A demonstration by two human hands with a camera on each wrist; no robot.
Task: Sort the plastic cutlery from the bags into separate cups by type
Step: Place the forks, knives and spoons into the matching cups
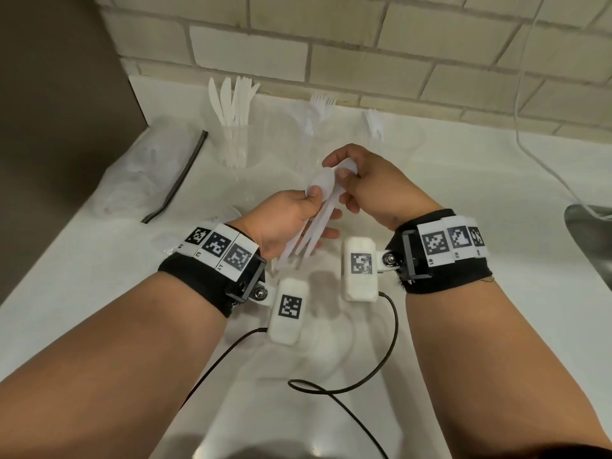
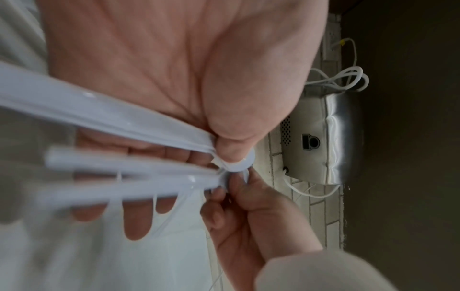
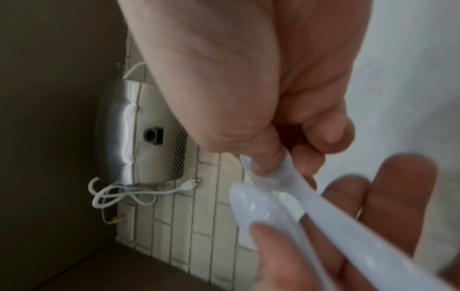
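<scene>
My left hand (image 1: 299, 207) grips a bunch of white plastic spoons (image 1: 318, 210) above the white counter, handles fanned toward me and bowls pointing away. In the left wrist view the thumb presses the spoon bowls (image 2: 242, 161) and the handles (image 2: 124, 167) cross the palm. My right hand (image 1: 347, 170) pinches the bowl of one spoon (image 3: 278, 179) at the top of the bunch. A clear cup of white knives (image 1: 233, 134) stands at the back left. A clear cup with forks (image 1: 318, 127) stands beside it, and another clear cup with cutlery (image 1: 381, 134) further right.
A clear zip bag (image 1: 149, 167) with a black seal lies on the left of the counter (image 1: 463, 200). A brick wall (image 1: 331, 44) runs behind the cups. A metal sink edge (image 1: 589, 233) shows at the right, with a white cable (image 1: 530, 154) near it. Black sensor cables trail below my wrists.
</scene>
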